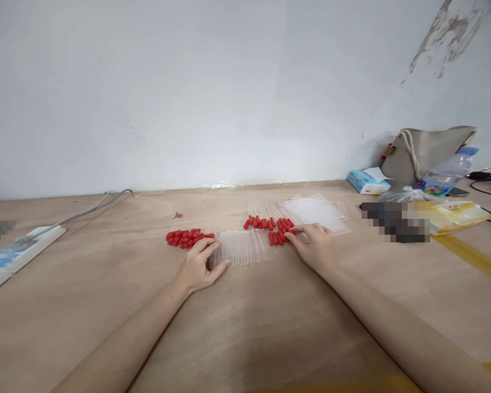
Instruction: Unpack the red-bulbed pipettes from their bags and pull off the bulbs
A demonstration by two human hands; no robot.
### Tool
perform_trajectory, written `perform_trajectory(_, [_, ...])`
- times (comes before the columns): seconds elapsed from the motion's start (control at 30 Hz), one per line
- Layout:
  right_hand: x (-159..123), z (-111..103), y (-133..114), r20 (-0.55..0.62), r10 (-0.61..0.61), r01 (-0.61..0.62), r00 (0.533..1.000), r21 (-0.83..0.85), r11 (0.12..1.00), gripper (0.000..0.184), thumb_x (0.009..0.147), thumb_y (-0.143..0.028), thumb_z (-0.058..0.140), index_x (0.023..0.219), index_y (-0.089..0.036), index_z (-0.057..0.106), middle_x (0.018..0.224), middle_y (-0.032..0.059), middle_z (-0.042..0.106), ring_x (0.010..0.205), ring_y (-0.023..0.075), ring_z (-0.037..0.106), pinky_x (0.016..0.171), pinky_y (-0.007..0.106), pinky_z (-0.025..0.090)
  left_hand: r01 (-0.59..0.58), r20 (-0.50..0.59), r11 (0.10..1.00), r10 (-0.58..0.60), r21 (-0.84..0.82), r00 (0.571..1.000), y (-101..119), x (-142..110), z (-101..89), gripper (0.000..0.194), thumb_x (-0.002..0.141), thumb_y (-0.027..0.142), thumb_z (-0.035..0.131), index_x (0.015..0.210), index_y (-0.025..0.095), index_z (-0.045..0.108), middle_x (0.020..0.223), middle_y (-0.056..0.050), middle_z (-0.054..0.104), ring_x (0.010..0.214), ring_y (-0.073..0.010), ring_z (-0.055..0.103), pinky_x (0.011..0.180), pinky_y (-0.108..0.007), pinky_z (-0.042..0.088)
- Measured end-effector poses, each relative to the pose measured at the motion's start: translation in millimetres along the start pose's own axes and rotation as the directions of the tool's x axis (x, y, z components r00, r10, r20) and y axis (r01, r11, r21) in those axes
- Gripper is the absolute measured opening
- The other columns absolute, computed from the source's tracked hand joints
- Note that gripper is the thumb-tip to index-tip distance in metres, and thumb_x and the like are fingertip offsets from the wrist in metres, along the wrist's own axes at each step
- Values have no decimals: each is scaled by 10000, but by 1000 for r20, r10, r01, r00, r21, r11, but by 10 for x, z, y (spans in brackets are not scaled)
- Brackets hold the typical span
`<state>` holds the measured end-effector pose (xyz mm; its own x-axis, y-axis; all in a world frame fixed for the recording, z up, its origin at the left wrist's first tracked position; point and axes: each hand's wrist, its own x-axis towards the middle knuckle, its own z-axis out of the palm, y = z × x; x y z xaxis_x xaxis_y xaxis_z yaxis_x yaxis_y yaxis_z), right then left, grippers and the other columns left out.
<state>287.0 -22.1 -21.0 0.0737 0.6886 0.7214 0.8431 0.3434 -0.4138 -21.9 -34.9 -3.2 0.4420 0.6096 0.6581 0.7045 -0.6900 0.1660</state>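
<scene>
A row of thin clear tubes (pixel 245 248) lies side by side on the wooden table, between my two hands. My left hand (pixel 198 265) rests at the row's left end, thumb and fingers apart and touching the outermost tubes. Just beyond its fingers is a pile of red rubber bulbs (pixel 184 238). My right hand (pixel 313 243) reaches in from the right, with thumb and index finger closing on a red rubber bulb at the edge of another group of red bulbs (pixel 262 222). More clear tubes (pixel 265 212) extend behind that group.
Clear plastic bags (pixel 317 214) lie flat behind my right hand. Farther right are a blue tissue pack (pixel 368 182), a beige bag (pixel 429 150), a yellow package (pixel 458 215) and cables. A white power strip (pixel 45 251) with a grey cord sits at left. A wall bounds the table's back.
</scene>
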Motion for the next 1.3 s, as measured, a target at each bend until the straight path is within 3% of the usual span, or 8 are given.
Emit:
perform_trajectory(0.2, [45, 32, -4, 58, 11, -9, 998, -26, 1000, 217, 760, -455, 562, 782, -256, 643, 783, -12, 660, 808, 175, 534, 782, 345, 253, 11, 103, 999, -14, 30, 995, -26, -42, -79, 519, 682, 456, 630, 1095, 149, 559, 1017, -105, 559, 949, -228, 503, 845, -388, 436])
perform_trajectory(0.37, [46, 41, 8, 67, 14, -15, 998, 24, 1000, 213, 780, -433, 537, 837, -258, 643, 865, 13, 637, 835, 179, 526, 782, 341, 282, 14, 128, 997, -25, 81, 991, -65, -34, -77, 456, 698, 496, 607, 1032, 185, 601, 991, -80, 591, 929, -221, 499, 824, -385, 415])
perform_trajectory(0.5, [66, 37, 52, 47, 100, -103, 994, 69, 992, 258, 823, -405, 456, 812, -220, 636, 842, 43, 632, 824, 188, 527, 751, 332, 308, 16, 126, 993, -31, 116, 992, -63, -24, -78, 400, 730, 498, 575, 997, 204, 621, 961, -67, 613, 901, -217, 503, 788, -377, 397])
perform_trajectory(0.67, [239, 13, -53, 74, 157, -158, 985, 7, 987, 248, 810, -385, 458, 752, -220, 634, 795, 25, 633, 819, 178, 512, 760, 333, 273, -11, 173, 991, -13, 136, 985, -81, -17, -123, 576, 635, 597, 606, 1075, 225, 591, 1055, -74, 579, 949, -245, 483, 800, -391, 376])
perform_trajectory(0.77, [390, 75, -269, 184, 137, -122, 973, -88, 989, 233, 787, -399, 478, 741, -243, 645, 775, 12, 633, 826, 180, 494, 766, 352, 231, -21, 176, 989, -5, 146, 984, -119, -20, -141, 562, 650, 595, 595, 1083, 236, 589, 1053, -74, 578, 941, -239, 483, 802, -385, 376])
perform_trajectory(0.93, [530, 340, -634, 368, 39, 44, 929, -216, 975, 274, 748, -464, 498, 718, -240, 653, 788, 36, 622, 850, 206, 465, 781, 394, 200, -29, 138, 990, 9, 141, 990, -146, -35, -141, 500, 683, 547, 597, 1075, 236, 589, 1024, -70, 587, 931, -230, 487, 787, -373, 376])
perform_trajectory(1.1, [552, 557, -742, 398, 1, 132, 917, -306, 943, 217, 753, -353, 508, 697, -213, 665, 829, 81, 627, 895, 251, 452, 787, 425, 202, -18, 82, 992, 8, 122, 997, -133, -37, -133, 355, 749, 448, 569, 1017, 220, 610, 980, -68, 599, 915, -216, 500, 770, -358, 383])
perform_trajectory(1.3, [586, 571, -745, 324, -21, 113, 946, -269, 956, 240, 775, -279, 480, 631, -190, 651, 762, 100, 643, 853, 252, 498, 771, 441, 222, -20, 62, 994, 13, 110, 998, -127, -41, -125, 294, 783, 376, 546, 1028, 220, 596, 971, -67, 599, 926, -218, 499, 780, -368, 381])
